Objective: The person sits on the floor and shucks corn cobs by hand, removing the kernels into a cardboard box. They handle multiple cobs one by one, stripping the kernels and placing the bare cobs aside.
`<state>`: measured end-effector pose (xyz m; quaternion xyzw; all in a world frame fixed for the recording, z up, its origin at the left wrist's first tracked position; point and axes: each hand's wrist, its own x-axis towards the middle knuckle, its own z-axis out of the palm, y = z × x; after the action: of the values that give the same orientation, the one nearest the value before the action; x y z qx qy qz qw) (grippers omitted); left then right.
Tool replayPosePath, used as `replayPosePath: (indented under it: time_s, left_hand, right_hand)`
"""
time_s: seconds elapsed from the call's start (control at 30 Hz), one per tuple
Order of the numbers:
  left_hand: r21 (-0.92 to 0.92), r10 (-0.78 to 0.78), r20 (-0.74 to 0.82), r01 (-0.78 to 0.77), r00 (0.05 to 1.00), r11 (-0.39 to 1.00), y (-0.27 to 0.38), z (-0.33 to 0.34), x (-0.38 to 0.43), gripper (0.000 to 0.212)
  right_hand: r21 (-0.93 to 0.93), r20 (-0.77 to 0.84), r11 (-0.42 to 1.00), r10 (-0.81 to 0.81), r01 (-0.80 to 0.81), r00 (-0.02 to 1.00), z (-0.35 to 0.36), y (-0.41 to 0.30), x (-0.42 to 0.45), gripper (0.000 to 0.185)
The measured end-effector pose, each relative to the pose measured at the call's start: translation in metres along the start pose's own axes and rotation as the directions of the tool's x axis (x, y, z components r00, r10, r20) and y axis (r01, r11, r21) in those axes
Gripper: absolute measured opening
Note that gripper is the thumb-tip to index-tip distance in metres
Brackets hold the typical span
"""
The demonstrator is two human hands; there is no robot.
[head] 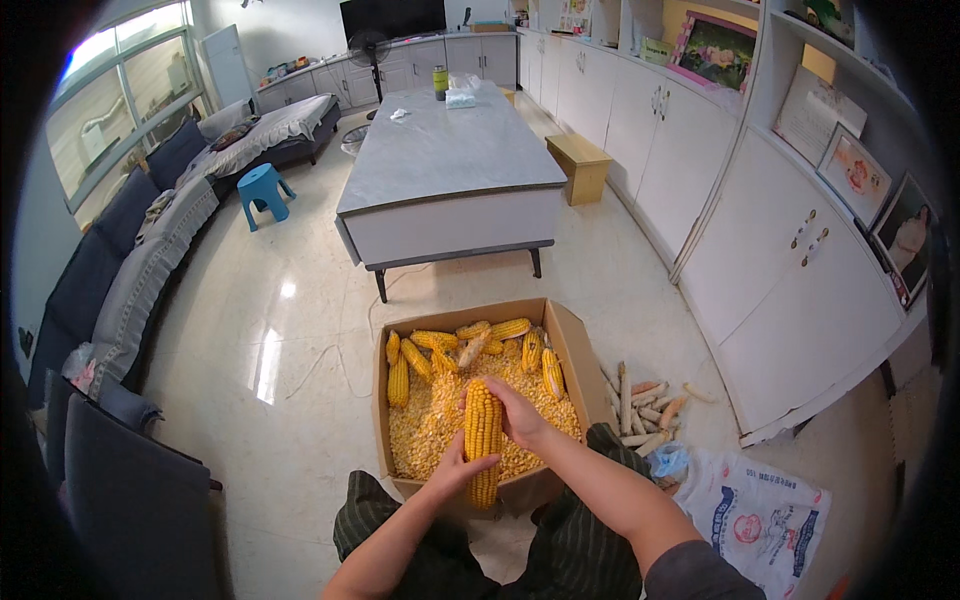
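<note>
A full ear of yellow corn [482, 439] is held nearly upright between both hands, over the near side of a cardboard box [576, 341]. My left hand [455, 466] grips its lower part, thumb across the front. Around its upper right side curl the fingers of my right hand [519, 414]. Loose corn kernels [421, 442] fill the bottom of the box. Several more ears lie on them along the far wall, among them a corn ear [398, 381] at left and another corn ear [552, 373] at right.
Stripped corncobs [645, 409] are heaped on the floor right of the box, by a blue plastic bag [667, 459] and a printed woven sack [757, 517]. Beyond the box stands a grey-topped table [457, 150]. A blue stool [264, 195] and a sofa [142, 292] are at left, white cabinets [810, 300] at right.
</note>
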<state>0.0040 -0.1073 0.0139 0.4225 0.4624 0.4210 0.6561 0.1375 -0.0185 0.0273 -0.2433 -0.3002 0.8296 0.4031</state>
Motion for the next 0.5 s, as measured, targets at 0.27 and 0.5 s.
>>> replayPosePath:
  time_s: [0.27,0.5]
  left_hand:
    - [0.216,-0.067,-0.211,0.113,0.975,0.97,-0.003,0.014,0.007,0.042]
    - [0.358,0.027,-0.231,0.059,0.973,0.932,-0.026,0.017,0.014,0.039]
  right_hand:
    - [-0.027,-0.192,0.999,-0.038,0.033,0.981,-0.017,0.036,0.009,0.029]
    - [0.035,-0.337,0.995,0.099,-0.092,0.936,-0.019,0.029,0.006,0.035]
